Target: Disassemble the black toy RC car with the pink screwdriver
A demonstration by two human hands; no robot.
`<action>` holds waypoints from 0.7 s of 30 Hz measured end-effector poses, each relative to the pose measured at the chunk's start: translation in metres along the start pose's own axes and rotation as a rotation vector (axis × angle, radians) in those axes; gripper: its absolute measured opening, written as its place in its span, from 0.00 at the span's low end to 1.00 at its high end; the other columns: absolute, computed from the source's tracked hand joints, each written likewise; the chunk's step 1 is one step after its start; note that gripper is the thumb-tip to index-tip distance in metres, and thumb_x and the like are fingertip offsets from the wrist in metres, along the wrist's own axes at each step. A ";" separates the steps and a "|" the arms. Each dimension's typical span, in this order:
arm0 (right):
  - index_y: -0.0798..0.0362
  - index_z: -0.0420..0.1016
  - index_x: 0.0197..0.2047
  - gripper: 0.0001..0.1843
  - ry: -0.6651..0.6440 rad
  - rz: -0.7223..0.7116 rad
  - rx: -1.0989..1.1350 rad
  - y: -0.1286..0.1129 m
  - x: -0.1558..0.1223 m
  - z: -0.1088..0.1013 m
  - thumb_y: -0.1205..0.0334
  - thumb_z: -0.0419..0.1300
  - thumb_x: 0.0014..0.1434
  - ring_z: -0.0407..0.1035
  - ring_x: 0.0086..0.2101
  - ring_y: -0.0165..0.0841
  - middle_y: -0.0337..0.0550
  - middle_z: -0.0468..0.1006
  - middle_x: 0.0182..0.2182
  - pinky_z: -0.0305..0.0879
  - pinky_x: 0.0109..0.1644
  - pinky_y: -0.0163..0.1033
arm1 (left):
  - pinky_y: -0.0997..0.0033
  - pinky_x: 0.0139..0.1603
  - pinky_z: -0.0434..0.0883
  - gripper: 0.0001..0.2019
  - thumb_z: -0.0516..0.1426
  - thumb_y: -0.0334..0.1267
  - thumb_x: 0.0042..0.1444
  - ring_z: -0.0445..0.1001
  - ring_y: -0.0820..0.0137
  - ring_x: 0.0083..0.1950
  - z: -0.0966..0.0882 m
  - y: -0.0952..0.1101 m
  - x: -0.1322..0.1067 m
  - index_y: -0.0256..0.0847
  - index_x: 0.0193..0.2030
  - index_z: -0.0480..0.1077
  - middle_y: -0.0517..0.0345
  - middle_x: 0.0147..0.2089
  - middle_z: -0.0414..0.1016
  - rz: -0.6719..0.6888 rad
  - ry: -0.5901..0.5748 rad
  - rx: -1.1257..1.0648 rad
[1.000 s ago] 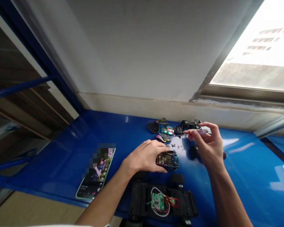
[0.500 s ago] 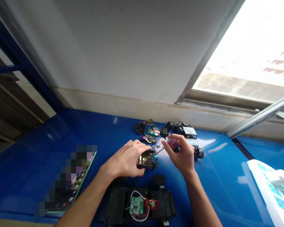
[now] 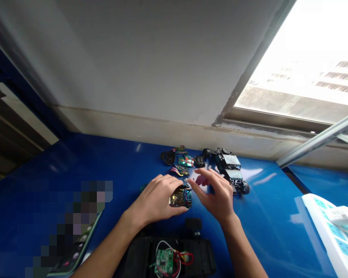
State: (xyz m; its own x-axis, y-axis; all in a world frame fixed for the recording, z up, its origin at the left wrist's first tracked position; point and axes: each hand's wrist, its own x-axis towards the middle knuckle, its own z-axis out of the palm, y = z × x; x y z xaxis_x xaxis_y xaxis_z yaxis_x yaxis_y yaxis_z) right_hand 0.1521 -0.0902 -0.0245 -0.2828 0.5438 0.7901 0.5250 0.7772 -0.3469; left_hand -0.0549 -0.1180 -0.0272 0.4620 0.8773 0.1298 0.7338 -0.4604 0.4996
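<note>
My left hand (image 3: 155,199) is wrapped over a shiny gold and blue toy car body shell (image 3: 177,197) and grips it from the left. Close by its right end is my right hand (image 3: 219,195), with a small screwdriver (image 3: 201,180) by its purple handle; the shaft is mostly hidden from view. Thumb and forefinger of that hand come near the shell's upper right corner. Below both hands lies a black toy car chassis (image 3: 198,253) carrying a green circuit board (image 3: 164,260) with red and white wires.
Colourful shell parts (image 3: 179,170) and black plastic pieces (image 3: 168,157) lie behind my hands on the blue table (image 3: 124,162). A toy buggy (image 3: 230,166) stands at the back right. A tablet-like screen (image 3: 81,247), partly blurred, is at left; a white power strip (image 3: 321,227) at right.
My right hand has moved slightly left, closer to the shell, and its screwdriver shaft shows less. The left hand still holds the shell. The view has shifted a little.
</note>
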 end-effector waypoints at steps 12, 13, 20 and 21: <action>0.50 0.75 0.39 0.13 -0.355 0.121 -0.149 -0.019 0.018 -0.020 0.61 0.53 0.75 0.63 0.19 0.27 0.35 0.72 0.20 0.57 0.26 0.34 | 0.59 0.56 0.72 0.25 0.72 0.48 0.50 0.78 0.53 0.55 0.001 -0.004 0.002 0.46 0.54 0.76 0.55 0.53 0.82 0.004 -0.036 -0.082; 0.51 0.77 0.51 0.13 -0.419 0.126 -0.130 -0.021 0.020 -0.023 0.62 0.51 0.75 0.66 0.20 0.29 0.37 0.75 0.23 0.61 0.27 0.34 | 0.59 0.56 0.72 0.25 0.72 0.48 0.50 0.79 0.53 0.54 0.001 -0.003 0.002 0.46 0.54 0.77 0.55 0.52 0.83 0.002 -0.034 -0.081; 0.48 0.52 0.77 0.33 -0.647 0.163 -0.036 -0.029 0.026 -0.038 0.70 0.47 0.72 0.77 0.39 0.37 0.48 0.82 0.43 0.74 0.44 0.42 | 0.57 0.56 0.71 0.23 0.71 0.47 0.50 0.79 0.54 0.53 -0.002 0.001 0.002 0.44 0.51 0.76 0.56 0.51 0.83 -0.003 -0.026 -0.064; 0.48 0.52 0.77 0.33 -0.660 0.161 -0.039 -0.029 0.028 -0.038 0.70 0.47 0.72 0.77 0.40 0.38 0.48 0.82 0.43 0.74 0.45 0.43 | 0.57 0.55 0.72 0.22 0.71 0.47 0.50 0.79 0.54 0.53 -0.003 0.001 0.003 0.44 0.51 0.76 0.56 0.50 0.83 -0.004 -0.030 -0.062</action>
State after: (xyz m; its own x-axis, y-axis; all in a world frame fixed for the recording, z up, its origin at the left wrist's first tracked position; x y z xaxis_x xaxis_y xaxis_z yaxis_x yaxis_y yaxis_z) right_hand 0.1600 -0.1095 0.0270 -0.6230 0.7405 0.2520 0.6266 0.6653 -0.4059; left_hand -0.0543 -0.1158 -0.0243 0.4744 0.8743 0.1025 0.7037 -0.4466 0.5526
